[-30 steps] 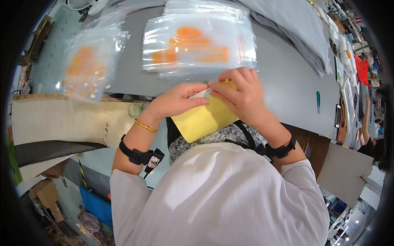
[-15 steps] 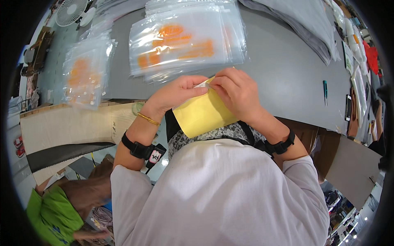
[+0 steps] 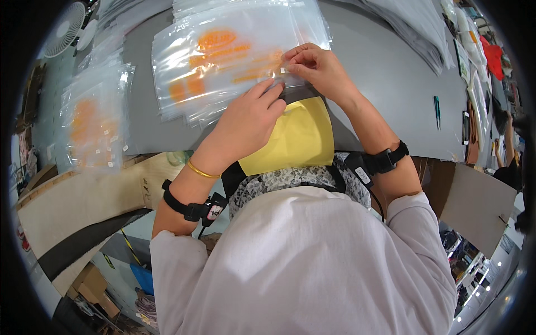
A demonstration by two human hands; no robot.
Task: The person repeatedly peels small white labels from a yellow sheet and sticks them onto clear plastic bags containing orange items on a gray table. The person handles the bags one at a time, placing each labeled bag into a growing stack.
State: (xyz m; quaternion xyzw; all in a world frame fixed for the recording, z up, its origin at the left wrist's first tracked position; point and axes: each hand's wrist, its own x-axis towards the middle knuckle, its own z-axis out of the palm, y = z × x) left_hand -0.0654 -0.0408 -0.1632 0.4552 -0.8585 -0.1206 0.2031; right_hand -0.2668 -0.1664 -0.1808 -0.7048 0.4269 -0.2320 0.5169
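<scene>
A stack of clear plastic bags (image 3: 178,61) with orange print lies on the grey table in front of me. My left hand (image 3: 251,120) rests at the stack's near edge, fingers apart and touching the plastic. Above the stack's right part, my right hand (image 3: 321,70) has its thumb and fingers bent close together. At its thumb tip is a small white sticker (image 3: 283,70), against the top bag. A yellow sheet (image 3: 301,137) lies between my forearms at the table's near edge, its left part beneath my left hand.
Left of the stack lie more printed bags (image 3: 92,125) with small white stickers. Grey fabric (image 3: 402,28) is spread at the far right. A dark green pen-like tool (image 3: 437,111) and a phone (image 3: 465,127) lie on the right. A white fan (image 3: 65,30) stands far left.
Both hands have left the yellow sheet they were holding and moved forward to the bag stack. The sheet now lies flatter near me. The person in green at lower left is out of view.
</scene>
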